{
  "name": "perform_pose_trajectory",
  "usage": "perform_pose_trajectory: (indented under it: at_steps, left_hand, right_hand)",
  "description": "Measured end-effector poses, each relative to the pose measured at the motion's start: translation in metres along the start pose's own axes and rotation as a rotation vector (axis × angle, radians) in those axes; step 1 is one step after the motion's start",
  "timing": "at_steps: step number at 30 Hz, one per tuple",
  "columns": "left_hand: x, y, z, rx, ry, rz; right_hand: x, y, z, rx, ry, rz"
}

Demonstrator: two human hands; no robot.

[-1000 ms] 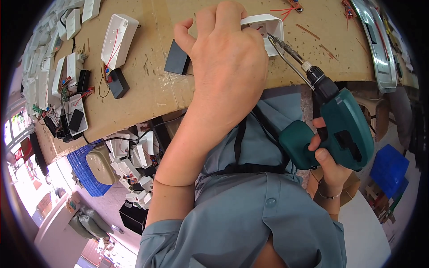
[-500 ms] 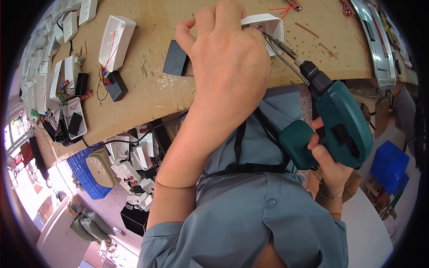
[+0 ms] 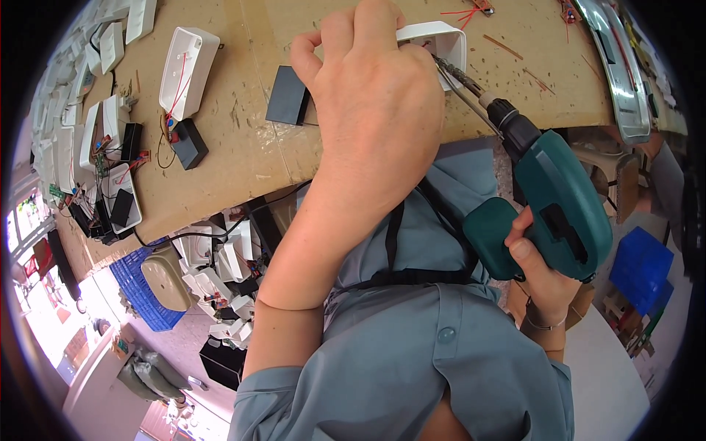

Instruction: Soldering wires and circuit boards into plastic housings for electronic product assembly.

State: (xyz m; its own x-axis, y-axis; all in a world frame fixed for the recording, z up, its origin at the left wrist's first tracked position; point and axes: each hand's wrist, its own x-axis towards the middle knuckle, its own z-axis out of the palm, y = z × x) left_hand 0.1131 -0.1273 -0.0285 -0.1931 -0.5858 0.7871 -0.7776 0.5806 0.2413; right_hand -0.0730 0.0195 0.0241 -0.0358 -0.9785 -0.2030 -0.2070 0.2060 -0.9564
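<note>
My right hand (image 3: pixel 540 264) grips a teal soldering gun (image 3: pixel 566 198) by its handle. Its dark metal tip and a thin feed tube reach up and left into a white plastic case (image 3: pixel 454 51) on the table, where a bit of red wire shows. Over the left part of that case, my left hand (image 3: pixel 379 95) is bent with its fingers curled. The fingertips are hidden, and so is whatever they pinch. A black box (image 3: pixel 287 95) lies just left of my left hand.
A second white case (image 3: pixel 193 70) with red wires and a black block (image 3: pixel 190 143) lie to the left. White housings and circuit boards (image 3: pixel 103 162) crowd the far left. A metal tray (image 3: pixel 614 70) stands at the right edge. A blue basket (image 3: pixel 143 290) sits below the table.
The soldering gun has shifted very slightly, its tip still inside the white case. My left hand keeps its place.
</note>
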Motion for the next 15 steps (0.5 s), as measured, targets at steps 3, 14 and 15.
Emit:
perform_pose_trajectory:
  at_steps: [3, 14, 15]
  left_hand:
    - [-0.003, -0.008, 0.014, -0.084, 0.381, 0.256]
    - [0.017, 0.026, -0.032, 0.06, -0.598, -0.364]
    - [0.016, 0.028, -0.036, 0.037, -0.493, -0.308]
  right_hand:
    - [0.0, -0.002, 0.0, -0.041, 0.002, -0.024]
    - [0.001, 0.001, -0.002, -0.064, -0.047, -0.093]
    - [0.0, 0.002, -0.003, -0.079, -0.066, -0.106]
